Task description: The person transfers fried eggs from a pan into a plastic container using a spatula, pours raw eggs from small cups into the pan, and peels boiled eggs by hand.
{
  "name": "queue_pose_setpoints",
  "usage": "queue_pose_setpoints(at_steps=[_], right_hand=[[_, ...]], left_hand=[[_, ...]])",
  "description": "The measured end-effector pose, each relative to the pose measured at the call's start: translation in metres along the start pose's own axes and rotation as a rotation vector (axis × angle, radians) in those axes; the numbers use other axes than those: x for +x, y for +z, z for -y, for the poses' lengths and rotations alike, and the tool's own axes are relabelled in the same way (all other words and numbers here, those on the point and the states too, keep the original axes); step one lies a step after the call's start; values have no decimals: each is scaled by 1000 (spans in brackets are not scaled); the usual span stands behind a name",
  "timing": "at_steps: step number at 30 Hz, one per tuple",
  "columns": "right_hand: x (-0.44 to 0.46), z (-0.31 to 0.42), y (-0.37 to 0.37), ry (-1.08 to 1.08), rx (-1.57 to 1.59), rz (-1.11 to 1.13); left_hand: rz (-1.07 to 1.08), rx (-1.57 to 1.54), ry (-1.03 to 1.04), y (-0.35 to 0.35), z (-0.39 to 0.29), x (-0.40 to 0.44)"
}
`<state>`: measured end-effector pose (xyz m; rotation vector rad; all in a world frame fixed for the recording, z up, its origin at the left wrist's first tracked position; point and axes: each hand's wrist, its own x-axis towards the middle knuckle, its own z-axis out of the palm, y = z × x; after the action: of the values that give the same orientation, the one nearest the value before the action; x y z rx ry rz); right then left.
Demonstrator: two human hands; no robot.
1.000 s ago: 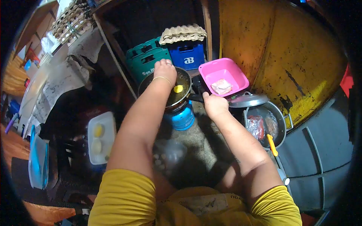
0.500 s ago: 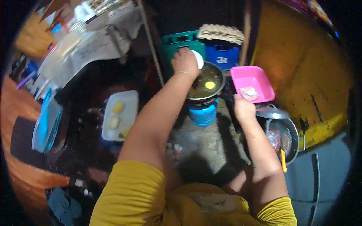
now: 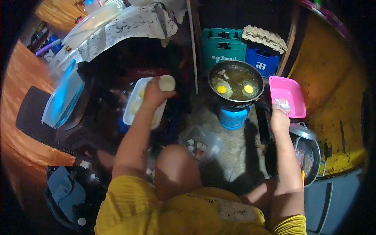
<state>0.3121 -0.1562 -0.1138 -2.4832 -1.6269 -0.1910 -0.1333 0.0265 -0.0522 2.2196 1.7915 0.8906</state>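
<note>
My left hand (image 3: 154, 94) is closed on a small pale round bowl (image 3: 167, 83), held over the upper right of a white tray (image 3: 127, 113) with yellow and pale round items in it. In a dark pan (image 3: 235, 96) on a blue gas burner (image 3: 234, 117), two yellow yolks (image 3: 248, 89) sit apart in oil. My right hand (image 3: 280, 119) is beside the pink basin (image 3: 298, 105), right of the pan. Its fingers are hard to make out near the pale crumpled packet (image 3: 282, 104) in the basin.
Behind the pan are a green crate (image 3: 223, 45) and a blue crate (image 3: 266, 58) with egg trays on top. A clear bag (image 3: 211, 147) of eggshells lies on the floor. At right stands a pot (image 3: 315, 160) with a lid; at left, a clear container (image 3: 62, 102).
My left hand has moved from over the pan to the white tray with the bowl. A second yolk now shows in the pan. My right hand has left the pan handle. The view has shifted left.
</note>
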Motion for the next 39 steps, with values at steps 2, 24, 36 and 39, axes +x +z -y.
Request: queue_pose_setpoints(at_steps=[2,24,36,39], right_hand=[[1,0,0,-3,14,-18],[1,-3,5,7,-66,32],[-2,8,-3,53,-41,73],[-3,6,0,62,-24,-16]], left_hand=[[-40,158,-10,-7,41,9],[255,221,-264,9,140,43],[364,510,-271,4,137,51],[369,447,-266,14,154,59]])
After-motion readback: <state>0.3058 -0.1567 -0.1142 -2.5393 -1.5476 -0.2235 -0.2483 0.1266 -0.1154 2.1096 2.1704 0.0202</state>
